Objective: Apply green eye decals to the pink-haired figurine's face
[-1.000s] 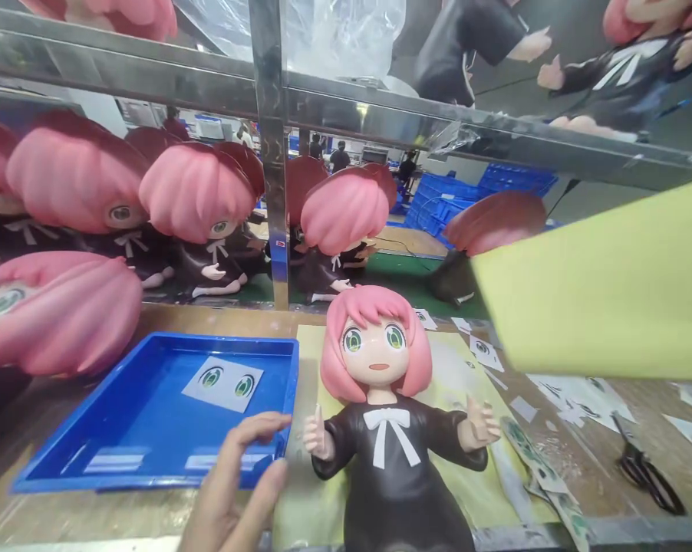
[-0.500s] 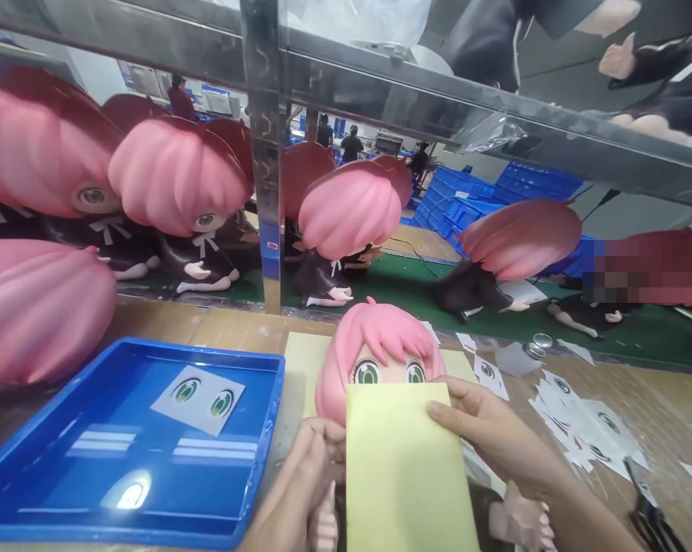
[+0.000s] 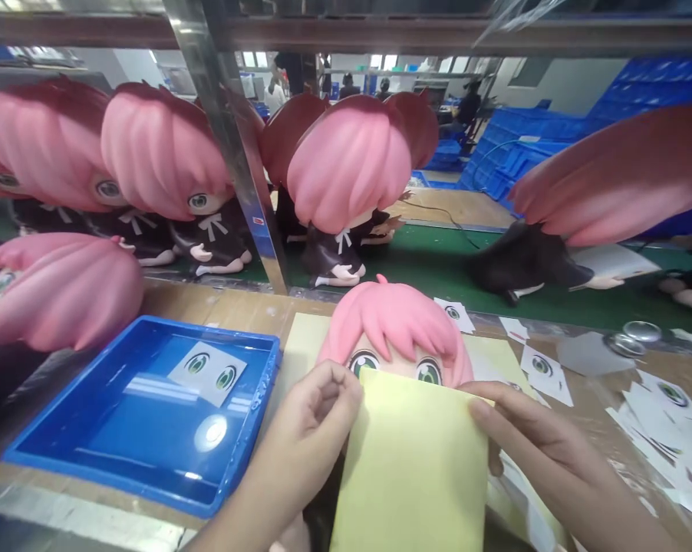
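A pink-haired doll in a dark dress sits right in front of me on a yellow mat. A pale yellow sheet covers its face below the green eyes and hides its body. My left hand is closed on the sheet's top left corner, fingers curled beside the doll's cheek. My right hand pinches the sheet's top right edge. A blue tray to the left holds one eye sticker sheet.
Several finished pink-haired dolls lie and sit behind a metal rack post on a green belt. Another doll head rests at the left. Cut eye stickers and paper scraps litter the wooden table at the right.
My view has dropped lower and closer. My left hand rose from the doll's arm to grip the sheet's top left corner. The sheet stays over the doll's face.
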Available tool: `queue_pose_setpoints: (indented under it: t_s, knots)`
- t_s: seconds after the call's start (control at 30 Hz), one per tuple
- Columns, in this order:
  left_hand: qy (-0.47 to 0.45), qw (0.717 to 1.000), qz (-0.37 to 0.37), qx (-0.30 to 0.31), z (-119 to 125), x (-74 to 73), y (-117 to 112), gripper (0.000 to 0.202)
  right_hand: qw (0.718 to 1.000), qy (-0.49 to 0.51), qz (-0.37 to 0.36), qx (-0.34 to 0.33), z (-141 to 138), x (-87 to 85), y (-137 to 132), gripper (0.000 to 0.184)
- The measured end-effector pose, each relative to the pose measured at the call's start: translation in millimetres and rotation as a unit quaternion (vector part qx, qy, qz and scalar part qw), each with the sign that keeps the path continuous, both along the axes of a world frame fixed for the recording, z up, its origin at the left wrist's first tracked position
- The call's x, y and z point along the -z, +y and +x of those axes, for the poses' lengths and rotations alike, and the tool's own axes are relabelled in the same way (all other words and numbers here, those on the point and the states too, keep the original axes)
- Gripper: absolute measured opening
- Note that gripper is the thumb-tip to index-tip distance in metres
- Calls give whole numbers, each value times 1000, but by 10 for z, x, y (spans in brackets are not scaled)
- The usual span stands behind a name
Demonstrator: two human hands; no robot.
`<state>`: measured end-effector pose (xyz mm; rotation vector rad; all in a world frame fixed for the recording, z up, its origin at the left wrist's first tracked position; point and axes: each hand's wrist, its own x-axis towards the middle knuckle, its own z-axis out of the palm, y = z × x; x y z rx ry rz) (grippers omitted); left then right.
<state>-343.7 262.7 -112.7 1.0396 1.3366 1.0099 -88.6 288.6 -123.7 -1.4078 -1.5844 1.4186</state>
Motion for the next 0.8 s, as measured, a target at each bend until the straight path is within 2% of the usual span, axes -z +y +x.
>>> queue_pose_setpoints:
  t_s: [0.13, 0.23, 0.37, 0.43, 0.57, 0.67, 0.8]
  knots:
    - [1, 1000, -28, 1, 20, 6, -20, 45, 995, -92, 44, 15, 30, 24, 44, 49]
    - [9, 999, -33, -2, 7, 26, -20, 49, 995, -102, 17, -9, -12, 25, 65, 53]
    - [41, 998, -32, -21, -44, 55, -19, 49, 994, -62, -7, 88, -184, -87, 26, 49]
    - [74, 997, -29, -18, -67, 74, -14, 48, 992, -68, -3, 104, -230, -130, 20, 50]
    - [163, 986, 26, -16, -77, 113, 2, 41, 994, -93, -5, 53, -137, -65, 86, 54]
    - [192, 979, 62, -19, -48, 137, 18, 38, 995, -92, -17, 34, -42, 11, 119, 53]
    - [204, 973, 105, -25, 14, 170, 62, 37, 992, -88, -13, 89, -81, -13, 69, 55]
